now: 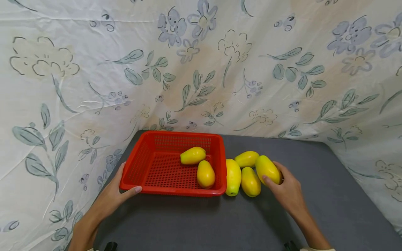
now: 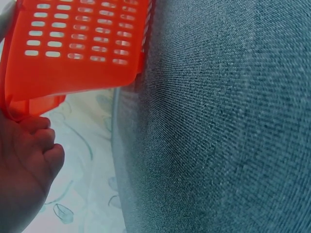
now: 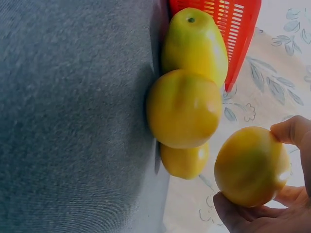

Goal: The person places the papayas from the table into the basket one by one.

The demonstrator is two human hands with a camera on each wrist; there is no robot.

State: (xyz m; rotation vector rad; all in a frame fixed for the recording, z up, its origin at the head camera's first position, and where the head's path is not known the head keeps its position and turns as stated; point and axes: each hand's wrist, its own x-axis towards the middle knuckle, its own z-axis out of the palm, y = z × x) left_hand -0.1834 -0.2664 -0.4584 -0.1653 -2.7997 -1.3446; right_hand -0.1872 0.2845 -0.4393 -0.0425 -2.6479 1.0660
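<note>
Hands (image 1: 110,196) (image 1: 287,190) hold basket (image 1: 176,191), seemingly near table edge (image 1: 133,143), and raised fruit (image 1: 267,168).

A grey tabletop (image 1: 188,223) carries a red basket (image 1: 172,190) and three yellow fruits (image 1: 251,182)

Three fruits (image 1: 251,182) block the right side of the basket (image 1: 172,191); inside, its left half leaves room.

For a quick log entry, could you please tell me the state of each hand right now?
Left hand: gripping the red basket near its left front corner.
Right hand: holding a yellow fruit off the table.
</note>
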